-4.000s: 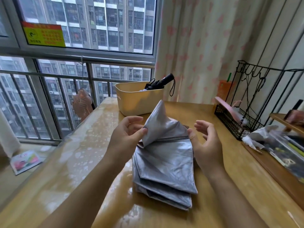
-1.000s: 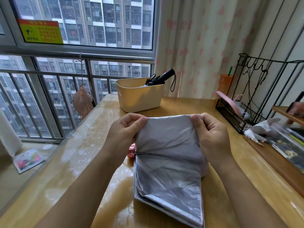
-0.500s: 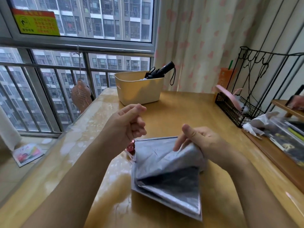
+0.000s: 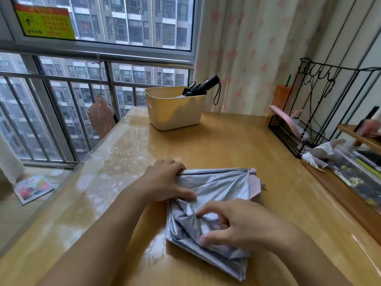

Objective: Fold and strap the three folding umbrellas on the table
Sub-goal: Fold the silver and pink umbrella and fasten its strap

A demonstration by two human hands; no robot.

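A silver folding umbrella [image 4: 218, 188] lies flat on the wooden table [image 4: 237, 145], its canopy panels stacked in pleats, with a pink edge showing at its far right corner. My left hand [image 4: 165, 182] presses down on the canopy's left far corner, thumb on the fabric. My right hand [image 4: 237, 226] sits on the near half, fingers pinching a crumpled fold of the silver cloth. A black folded umbrella [image 4: 203, 85] leans out of the cream basket [image 4: 175, 112] at the back of the table.
A black wire rack [image 4: 296, 137] with a pink item stands at the right edge. Beside it are crumpled tissue and a clear box of small items [image 4: 360, 172]. The window and railing run along the left; the table's left edge is close.
The canopy panel I held up a second ago has come down flat on the stack. My left hand dropped onto the fabric, and my right hand moved nearer and grips a fold.
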